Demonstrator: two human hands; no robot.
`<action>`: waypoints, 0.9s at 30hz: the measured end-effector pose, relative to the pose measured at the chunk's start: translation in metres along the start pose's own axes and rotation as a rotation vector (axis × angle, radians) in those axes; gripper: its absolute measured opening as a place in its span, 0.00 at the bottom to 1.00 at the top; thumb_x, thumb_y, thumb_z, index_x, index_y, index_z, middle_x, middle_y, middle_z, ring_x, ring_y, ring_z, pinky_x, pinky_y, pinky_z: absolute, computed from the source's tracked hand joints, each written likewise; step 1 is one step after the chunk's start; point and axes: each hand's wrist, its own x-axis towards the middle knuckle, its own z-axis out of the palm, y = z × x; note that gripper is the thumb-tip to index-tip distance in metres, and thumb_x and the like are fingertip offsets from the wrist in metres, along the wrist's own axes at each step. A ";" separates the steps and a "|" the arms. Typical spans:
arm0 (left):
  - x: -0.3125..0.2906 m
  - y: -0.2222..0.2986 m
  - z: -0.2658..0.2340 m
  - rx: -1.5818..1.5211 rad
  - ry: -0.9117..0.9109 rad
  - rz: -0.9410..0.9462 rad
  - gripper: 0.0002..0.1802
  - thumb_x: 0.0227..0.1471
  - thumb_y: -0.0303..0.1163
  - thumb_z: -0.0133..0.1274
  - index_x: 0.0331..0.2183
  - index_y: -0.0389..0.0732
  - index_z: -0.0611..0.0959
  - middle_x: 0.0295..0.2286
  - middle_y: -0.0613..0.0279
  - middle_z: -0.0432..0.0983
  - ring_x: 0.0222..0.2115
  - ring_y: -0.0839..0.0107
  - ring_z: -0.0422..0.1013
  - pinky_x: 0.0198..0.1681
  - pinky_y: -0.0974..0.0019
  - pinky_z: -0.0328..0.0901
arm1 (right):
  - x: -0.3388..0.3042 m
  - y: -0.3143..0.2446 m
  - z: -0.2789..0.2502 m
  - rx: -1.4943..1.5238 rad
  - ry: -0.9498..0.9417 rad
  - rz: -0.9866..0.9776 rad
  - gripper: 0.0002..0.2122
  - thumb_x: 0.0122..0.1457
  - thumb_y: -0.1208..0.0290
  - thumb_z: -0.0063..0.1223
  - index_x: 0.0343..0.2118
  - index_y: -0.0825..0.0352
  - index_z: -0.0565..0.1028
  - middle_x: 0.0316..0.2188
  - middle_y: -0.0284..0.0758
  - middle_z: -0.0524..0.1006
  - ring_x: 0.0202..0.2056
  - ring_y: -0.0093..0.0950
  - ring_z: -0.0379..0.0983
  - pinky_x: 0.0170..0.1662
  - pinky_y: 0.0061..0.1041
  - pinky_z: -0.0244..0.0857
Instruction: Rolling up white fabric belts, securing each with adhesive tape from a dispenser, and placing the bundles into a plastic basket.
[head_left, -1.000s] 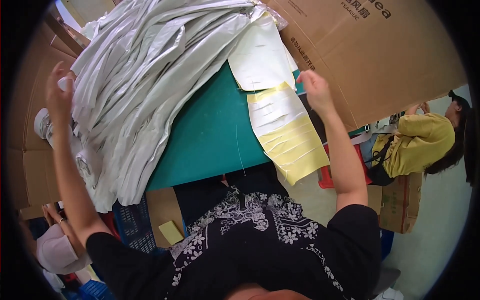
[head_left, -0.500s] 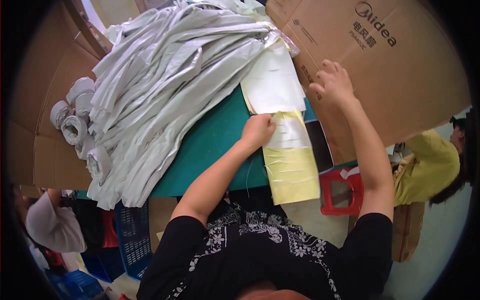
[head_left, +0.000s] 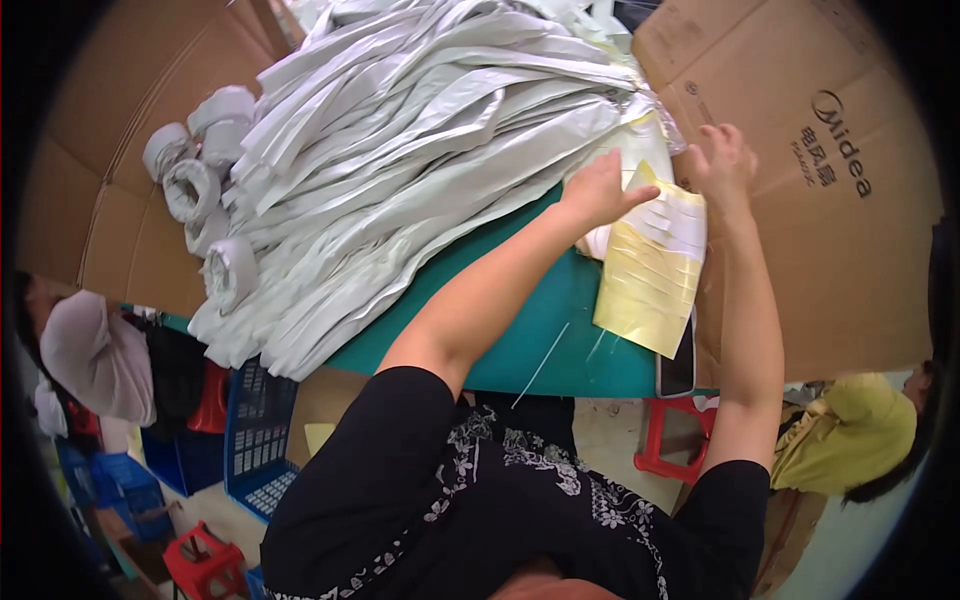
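A yellow backing sheet [head_left: 648, 285] with a whitish upper part and several crosswise slits lies tilted over the green table's right side. My left hand [head_left: 600, 192] is at its upper left corner, fingers stretched away from me and thumb pointing right over the sheet; I see nothing gripped in it. Past the sheet's upper right corner, my right hand [head_left: 722, 165] is raised in front of the cardboard, its fingers apart and slightly bent. Beneath and beyond the left hand are white sheets [head_left: 645, 140], partly covered.
A large heap of long white plastic strips [head_left: 430, 140] covers the table's left and back. Rolled strips [head_left: 192, 190] lie at its left. Cardboard [head_left: 790, 260] stands on the right. A dark phone-like slab [head_left: 678, 365] sits by the green table's [head_left: 480, 300] front edge. Two people sit nearby.
The yellow sheet and my left hand have moved away from me, and that hand has gone from closed to spread. The sheet now overlaps the white sheets. My view has shifted.
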 end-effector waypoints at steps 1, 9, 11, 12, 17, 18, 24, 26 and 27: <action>-0.011 0.002 -0.010 -0.028 -0.002 0.028 0.34 0.44 0.53 0.54 0.43 0.34 0.72 0.34 0.49 0.74 0.34 0.53 0.71 0.36 0.58 0.65 | 0.001 -0.013 -0.012 0.015 -0.011 -0.010 0.14 0.51 0.62 0.53 0.39 0.62 0.74 0.44 0.38 0.70 0.47 0.36 0.65 0.47 0.37 0.58; -0.197 -0.075 -0.186 0.395 0.425 0.190 0.10 0.43 0.34 0.57 0.29 0.41 0.78 0.21 0.61 0.72 0.25 0.60 0.70 0.30 0.60 0.64 | -0.087 -0.158 -0.019 1.065 -0.436 0.035 0.12 0.52 0.72 0.54 0.41 0.65 0.74 0.24 0.30 0.75 0.26 0.18 0.69 0.29 0.17 0.64; -0.213 -0.095 -0.221 0.616 0.464 0.051 0.10 0.43 0.34 0.56 0.29 0.40 0.78 0.23 0.60 0.73 0.27 0.59 0.69 0.32 0.58 0.63 | -0.095 -0.193 -0.012 1.141 -0.719 0.215 0.13 0.53 0.62 0.54 0.35 0.67 0.76 0.24 0.29 0.75 0.25 0.18 0.70 0.26 0.17 0.64; -0.218 -0.098 -0.238 0.753 0.444 -0.042 0.10 0.43 0.34 0.56 0.29 0.39 0.78 0.24 0.59 0.73 0.28 0.59 0.69 0.33 0.58 0.62 | -0.090 -0.213 -0.013 1.168 -0.851 0.333 0.15 0.54 0.58 0.53 0.33 0.68 0.76 0.24 0.29 0.75 0.24 0.18 0.70 0.25 0.18 0.64; -0.225 -0.126 -0.251 0.748 0.176 -0.009 0.07 0.40 0.31 0.54 0.26 0.41 0.76 0.26 0.60 0.71 0.29 0.61 0.68 0.34 0.60 0.62 | -0.043 -0.258 0.050 1.455 -0.818 0.886 0.25 0.50 0.48 0.54 0.30 0.73 0.73 0.21 0.34 0.73 0.22 0.24 0.71 0.26 0.23 0.67; -0.224 -0.120 -0.243 0.858 0.206 0.216 0.06 0.38 0.29 0.53 0.25 0.42 0.75 0.26 0.61 0.71 0.29 0.63 0.68 0.33 0.61 0.62 | -0.034 -0.261 0.058 1.521 -0.823 1.091 0.25 0.48 0.48 0.56 0.29 0.72 0.73 0.20 0.34 0.73 0.22 0.27 0.71 0.26 0.25 0.68; -0.220 -0.090 -0.198 0.705 0.123 0.159 0.08 0.40 0.25 0.47 0.29 0.40 0.73 0.28 0.60 0.70 0.30 0.64 0.68 0.33 0.65 0.64 | -0.004 -0.226 0.078 1.903 -0.252 1.270 0.13 0.52 0.75 0.47 0.40 0.71 0.64 0.34 0.44 0.71 0.33 0.35 0.72 0.38 0.33 0.69; -0.221 -0.084 -0.212 0.823 0.068 -0.021 0.08 0.41 0.25 0.46 0.30 0.39 0.73 0.28 0.58 0.70 0.30 0.63 0.67 0.32 0.63 0.62 | 0.011 -0.206 0.076 2.148 -0.238 1.347 0.11 0.58 0.71 0.38 0.40 0.72 0.65 0.36 0.44 0.72 0.38 0.38 0.70 0.45 0.41 0.65; -0.223 -0.089 -0.222 0.869 0.013 -0.082 0.09 0.41 0.25 0.46 0.31 0.39 0.73 0.27 0.57 0.70 0.29 0.63 0.67 0.33 0.63 0.62 | 0.017 -0.188 0.071 2.239 -0.260 1.318 0.12 0.60 0.68 0.35 0.41 0.71 0.65 0.38 0.44 0.71 0.39 0.39 0.70 0.47 0.44 0.63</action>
